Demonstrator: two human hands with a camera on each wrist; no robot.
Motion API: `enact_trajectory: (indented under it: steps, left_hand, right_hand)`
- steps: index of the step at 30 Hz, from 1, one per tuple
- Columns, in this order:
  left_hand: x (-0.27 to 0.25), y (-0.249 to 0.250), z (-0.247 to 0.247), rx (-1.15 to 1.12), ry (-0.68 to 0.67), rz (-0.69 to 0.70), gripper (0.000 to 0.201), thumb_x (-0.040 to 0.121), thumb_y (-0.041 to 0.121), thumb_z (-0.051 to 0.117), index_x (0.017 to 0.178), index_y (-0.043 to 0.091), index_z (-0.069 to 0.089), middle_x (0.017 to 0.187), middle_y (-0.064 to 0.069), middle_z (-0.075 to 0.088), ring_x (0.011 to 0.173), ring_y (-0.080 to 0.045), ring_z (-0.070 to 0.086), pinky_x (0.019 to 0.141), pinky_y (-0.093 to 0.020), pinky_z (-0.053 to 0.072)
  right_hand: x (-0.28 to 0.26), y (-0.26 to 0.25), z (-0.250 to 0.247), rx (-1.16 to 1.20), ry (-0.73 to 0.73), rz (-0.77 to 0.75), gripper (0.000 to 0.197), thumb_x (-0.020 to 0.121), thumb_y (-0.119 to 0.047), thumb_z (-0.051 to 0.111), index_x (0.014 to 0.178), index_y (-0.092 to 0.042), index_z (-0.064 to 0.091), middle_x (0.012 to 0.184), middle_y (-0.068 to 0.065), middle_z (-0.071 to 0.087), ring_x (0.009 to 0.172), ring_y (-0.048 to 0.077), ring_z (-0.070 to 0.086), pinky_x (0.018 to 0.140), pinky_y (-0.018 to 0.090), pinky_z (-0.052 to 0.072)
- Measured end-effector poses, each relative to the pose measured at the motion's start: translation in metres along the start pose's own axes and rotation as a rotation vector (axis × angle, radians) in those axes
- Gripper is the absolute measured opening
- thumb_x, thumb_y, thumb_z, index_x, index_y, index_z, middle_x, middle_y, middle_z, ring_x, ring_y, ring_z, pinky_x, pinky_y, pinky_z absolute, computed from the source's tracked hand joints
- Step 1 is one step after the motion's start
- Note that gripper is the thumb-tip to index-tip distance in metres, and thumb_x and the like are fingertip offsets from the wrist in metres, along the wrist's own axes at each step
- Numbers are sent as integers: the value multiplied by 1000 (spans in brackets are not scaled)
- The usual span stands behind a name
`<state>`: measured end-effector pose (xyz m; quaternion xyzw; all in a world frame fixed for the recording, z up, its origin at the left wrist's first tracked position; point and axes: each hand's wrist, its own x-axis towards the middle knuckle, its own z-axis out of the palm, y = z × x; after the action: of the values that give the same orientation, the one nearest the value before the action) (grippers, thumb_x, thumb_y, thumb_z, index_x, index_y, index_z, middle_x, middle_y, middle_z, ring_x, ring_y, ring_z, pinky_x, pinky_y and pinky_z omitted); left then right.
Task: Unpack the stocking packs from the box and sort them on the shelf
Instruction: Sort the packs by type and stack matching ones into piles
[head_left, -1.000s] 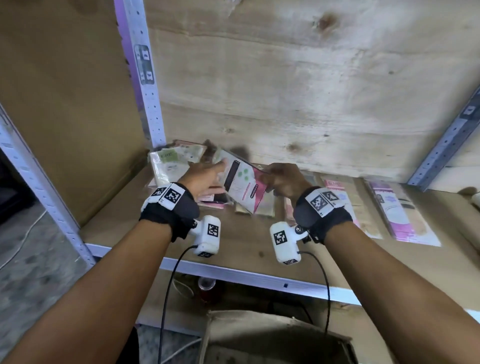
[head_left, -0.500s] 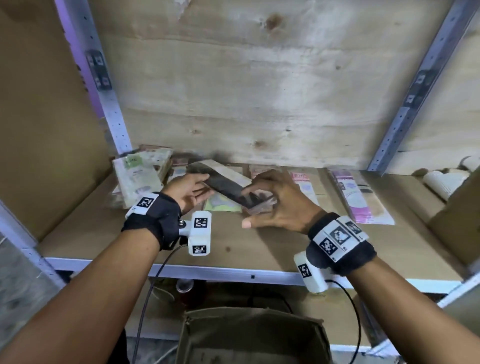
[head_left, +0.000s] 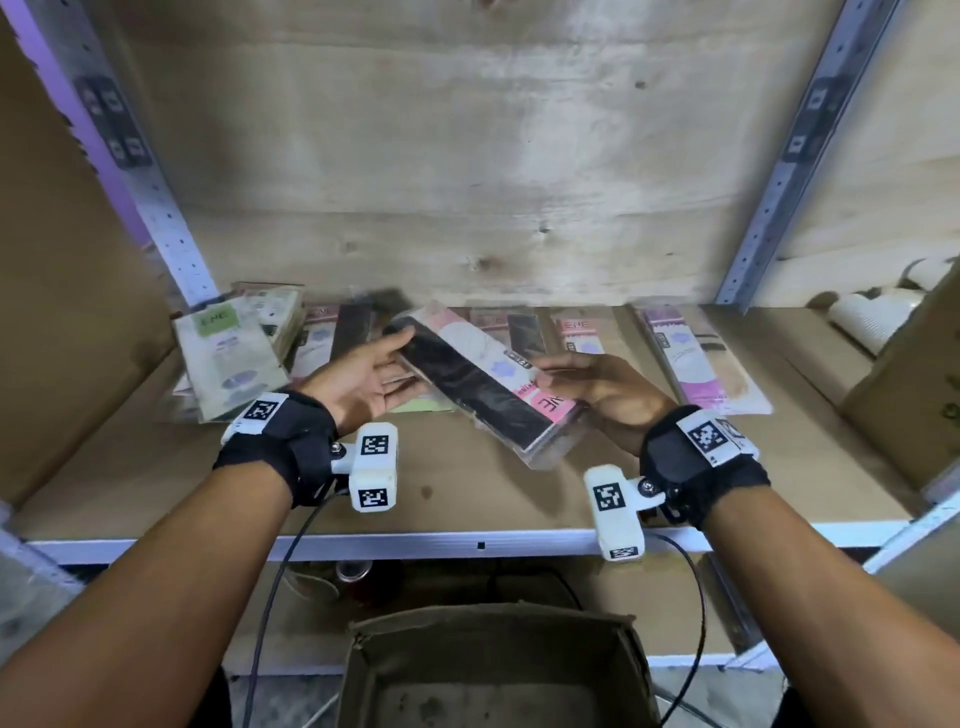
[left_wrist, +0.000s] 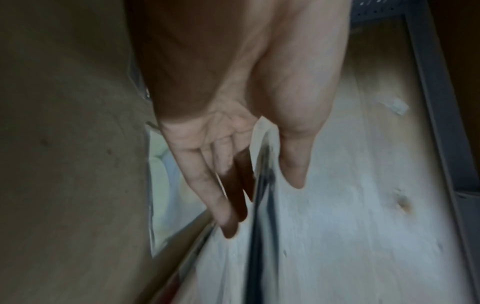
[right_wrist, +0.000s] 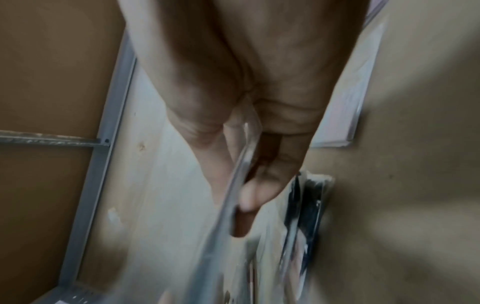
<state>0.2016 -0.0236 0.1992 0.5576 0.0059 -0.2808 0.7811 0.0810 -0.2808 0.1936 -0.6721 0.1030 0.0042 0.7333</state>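
Black stocking pack (head_left: 480, 387), held tilted above the shelf (head_left: 467, 499) middle: right hand (head_left: 597, 389) pinches its near end; left hand (head_left: 363, 382), fingers straight, supports its far end. Other packs (head_left: 701, 358) line the rear edge; box (head_left: 498, 670) below.

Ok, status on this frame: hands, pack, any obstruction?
Right hand pinching black stocking pack. Left hand open, fingertips touching its far end. Pack above the shelf. Nothing in the way.
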Motion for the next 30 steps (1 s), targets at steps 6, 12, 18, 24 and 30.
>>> enact_trajectory:
  steps: [6,12,18,24,30]
  left_hand:
    - [-11,5,-8,456,-18,-66,47,88,40,66,117,4,65,102,-17,74,75,-21,71,61,-22,58]
    - [-18,6,-8,426,-53,-10,38,94,28,62,127,9,63,109,-12,74,92,-22,72,68,-24,58]
    - [-24,7,0,69,-91,42,27,89,1,61,115,1,66,112,-13,72,85,-16,74,67,-23,61]
    - [-28,-22,32,142,-98,104,43,88,-9,60,131,-4,55,122,-20,66,94,-22,71,78,-29,61]
    - [-27,-36,32,494,-54,149,46,73,39,83,112,20,68,106,5,76,101,-15,71,86,-30,53]
  right_hand:
    - [-2,3,-17,-111,-118,47,25,87,-3,67,108,-14,75,105,14,74,85,21,70,71,32,60]
    - [-2,5,-17,62,24,81,42,78,-21,78,117,-11,69,112,12,73,104,29,70,85,37,58]
    - [-6,5,1,294,13,121,41,89,-25,69,126,-9,61,115,18,71,106,30,70,79,35,61]
    - [-6,3,30,271,-5,26,36,88,-20,70,120,-5,61,101,12,67,84,25,69,70,35,62]
    - [-6,5,31,218,137,-38,36,88,2,65,121,-5,55,104,16,64,85,27,62,63,30,52]
